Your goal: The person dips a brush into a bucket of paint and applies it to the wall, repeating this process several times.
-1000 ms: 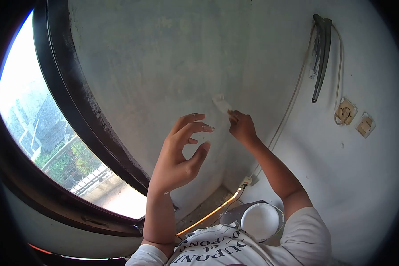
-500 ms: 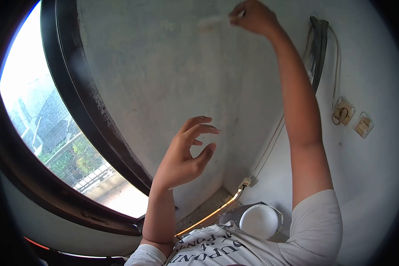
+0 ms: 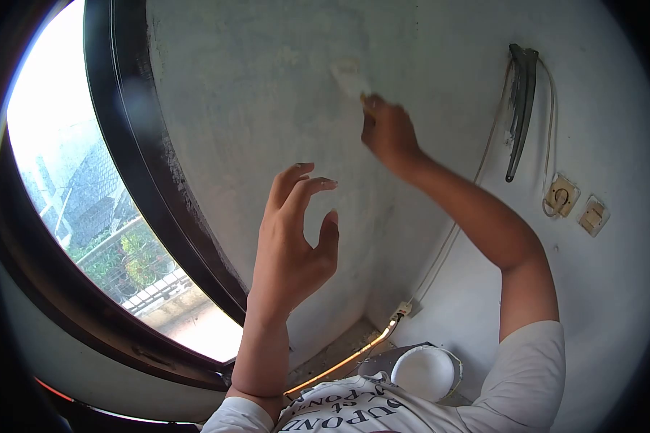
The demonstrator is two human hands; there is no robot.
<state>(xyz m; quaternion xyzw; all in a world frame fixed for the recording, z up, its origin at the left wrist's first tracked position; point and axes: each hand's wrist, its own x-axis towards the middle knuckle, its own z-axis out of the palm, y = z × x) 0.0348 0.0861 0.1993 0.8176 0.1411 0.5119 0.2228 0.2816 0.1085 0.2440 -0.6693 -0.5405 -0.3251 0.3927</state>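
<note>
Your right hand [image 3: 388, 133] is up against the pale blue-grey plastered wall [image 3: 267, 94], its grip closed on a small whitish flat tool [image 3: 350, 76] that sticks out above the fingertips and presses on the plaster. The tool is too blurred to tell what kind it is. It sits high on the wall, up and right of the window and well left of the dark curved bracket [image 3: 520, 108] on the adjoining wall. Your left hand [image 3: 292, 245] hangs in the air nearer the camera, below and left of the right one. Its grip is open, the fingers are loosely curled, and it holds nothing and touches no surface. To its left runs the black curved window frame [image 3: 137, 166], with bright daylight and greenery beyond it. Down by your chest, just past the white printed T-shirt [image 3: 347, 411], stands a round bucket of white paint [image 3: 426, 372] on the floor in the corner. A thin pale cable [image 3: 451, 238] drops from the bracket towards that corner. Two beige wall fittings [image 3: 562, 196] sit to the right of the bracket, well apart from both hands.
</note>
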